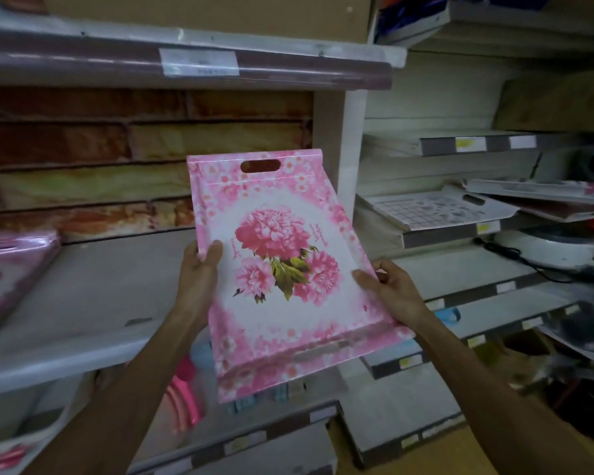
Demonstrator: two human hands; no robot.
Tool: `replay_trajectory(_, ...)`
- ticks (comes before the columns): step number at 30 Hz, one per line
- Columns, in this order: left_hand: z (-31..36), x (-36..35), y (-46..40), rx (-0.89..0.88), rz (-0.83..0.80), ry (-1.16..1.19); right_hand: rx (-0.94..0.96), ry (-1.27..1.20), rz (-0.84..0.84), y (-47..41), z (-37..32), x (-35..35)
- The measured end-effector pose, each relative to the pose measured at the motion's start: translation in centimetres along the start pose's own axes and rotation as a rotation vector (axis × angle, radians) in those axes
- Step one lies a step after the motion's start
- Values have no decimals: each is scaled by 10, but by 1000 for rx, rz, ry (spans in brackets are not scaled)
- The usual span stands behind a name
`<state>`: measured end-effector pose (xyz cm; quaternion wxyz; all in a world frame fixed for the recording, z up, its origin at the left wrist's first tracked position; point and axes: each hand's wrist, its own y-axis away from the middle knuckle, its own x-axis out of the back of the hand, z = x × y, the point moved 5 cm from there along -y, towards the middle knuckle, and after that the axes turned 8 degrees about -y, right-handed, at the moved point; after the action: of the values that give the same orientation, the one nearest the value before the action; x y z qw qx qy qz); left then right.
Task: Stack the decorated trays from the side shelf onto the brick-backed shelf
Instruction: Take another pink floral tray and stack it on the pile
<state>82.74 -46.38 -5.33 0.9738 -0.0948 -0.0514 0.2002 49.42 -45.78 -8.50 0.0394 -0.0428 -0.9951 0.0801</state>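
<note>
Two hands grip one glossy rectangular pink floral tray [282, 269]: left hand [199, 269] at 9 o'clock, right hand [388, 286] at 3. Each thumb pinches a raised rim.

Pink floral tray [285, 269]: rectangular, white centre printed with three pink peonies and green leaves, border of small pink blossoms, slot handle cut at each short end. Held in mid-air, tilted, far end raised toward the brick-backed shelf [93, 296].

Stack of pink trays [11, 272] lies flat at the left end of that shelf, plastic-wrapped, blurred.

On the side shelf [450, 231], a pale grid-patterned tray [436, 209] lies flat; further trays just right of it, detail unclear.
</note>
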Motion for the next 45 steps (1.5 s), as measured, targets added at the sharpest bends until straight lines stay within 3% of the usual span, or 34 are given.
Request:
replay_trajectory(11,-12,-4,-52,79,-17,29,26,44,-17,-103,-4,-32)
replay_trajectory(19,-19,-12,-85,-7,36,-254,11,15,-93,-164,0,-60)
replay_trajectory(31,-55,-12,-119,57,12,-423,29,385,-48,-188,36,-80)
replay_trajectory(45,-92,-30,-128,100,-46,-577,-1,454,-82,-190,60,-71)
